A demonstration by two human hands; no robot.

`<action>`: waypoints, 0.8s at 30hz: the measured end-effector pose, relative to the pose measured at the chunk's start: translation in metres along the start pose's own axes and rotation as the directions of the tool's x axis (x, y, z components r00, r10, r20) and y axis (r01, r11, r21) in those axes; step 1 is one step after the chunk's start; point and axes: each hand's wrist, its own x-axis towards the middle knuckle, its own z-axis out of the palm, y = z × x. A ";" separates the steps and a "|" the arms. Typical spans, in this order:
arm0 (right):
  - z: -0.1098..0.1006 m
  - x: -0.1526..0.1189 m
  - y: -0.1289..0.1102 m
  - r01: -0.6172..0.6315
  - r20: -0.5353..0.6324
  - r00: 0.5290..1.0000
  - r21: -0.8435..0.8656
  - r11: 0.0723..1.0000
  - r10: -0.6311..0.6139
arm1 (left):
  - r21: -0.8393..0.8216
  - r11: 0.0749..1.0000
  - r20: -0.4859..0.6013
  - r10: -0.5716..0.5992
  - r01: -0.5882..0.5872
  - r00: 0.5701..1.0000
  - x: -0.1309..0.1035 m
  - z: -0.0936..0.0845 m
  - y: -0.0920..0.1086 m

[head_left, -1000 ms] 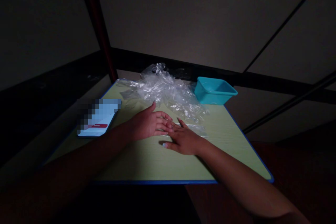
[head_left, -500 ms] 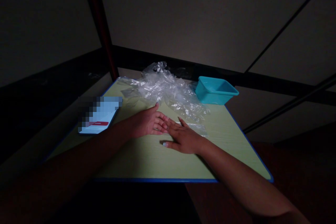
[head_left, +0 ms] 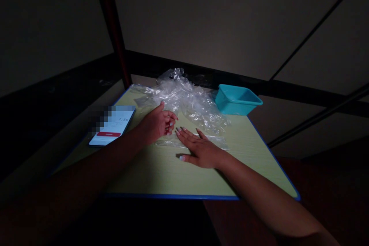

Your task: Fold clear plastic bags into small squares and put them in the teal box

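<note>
My right hand (head_left: 198, 149) lies palm down with its fingers spread, over a flat strip of clear plastic (head_left: 217, 141) on the table (head_left: 178, 178). The strip reaches out on both sides of the fingers, and part of it is hidden beneath them. My left hand (head_left: 160, 123) is above the strip's left end, fingers loosely curled and apart, thumb pointing up. Nothing shows in its grasp. Just beyond both hands spreads a crumpled heap of clear plastic bags (head_left: 178, 92).
A turquoise plastic bin (head_left: 235, 105) stands at the table's back right corner. On the left lies a phone (head_left: 111, 128) with its screen lit. The table has a blue edge, and a panelled wall (head_left: 196, 15) rises behind it.
My left hand has drawn away from the right fingertips, up and to the left, and its fingers have curled. The plastic strip's left part now shows. My right hand stays in place.
</note>
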 end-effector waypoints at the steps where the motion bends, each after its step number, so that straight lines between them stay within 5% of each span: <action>1: 0.000 0.000 0.000 0.000 0.000 1.000 0.000 1.000 0.000 | -0.008 1.000 -0.011 0.003 -0.003 1.000 0.001 -0.001 0.000; 24: -0.002 0.000 0.000 -0.003 0.007 1.000 0.007 1.000 0.003 | 0.157 0.984 -0.104 -0.073 0.089 0.992 0.000 0.006 -0.005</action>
